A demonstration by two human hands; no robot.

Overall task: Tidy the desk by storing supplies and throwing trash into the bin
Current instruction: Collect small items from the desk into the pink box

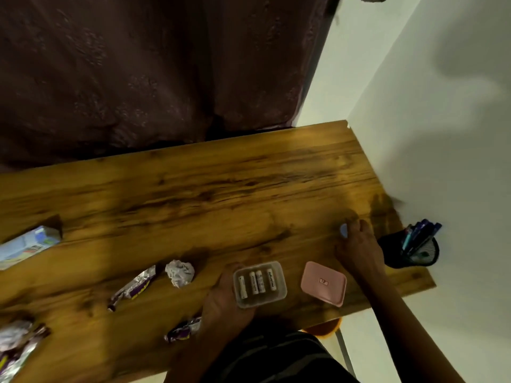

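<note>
Faintly, battery labels (257,283) unreadable; left hand (224,302) grips clear box (260,284), near desk (221,189) edge; right hand (359,247) pinches small blue item (343,230), right edge.

Small blue object (343,231) half-hidden under right hand's fingers (356,230) (identity unclear); carton (27,244) edge-cropped.

desk (221,189) brown woodgrain | lid (323,283) pink | curtain (138,64) dark maroon | batteries (255,281) white
</note>
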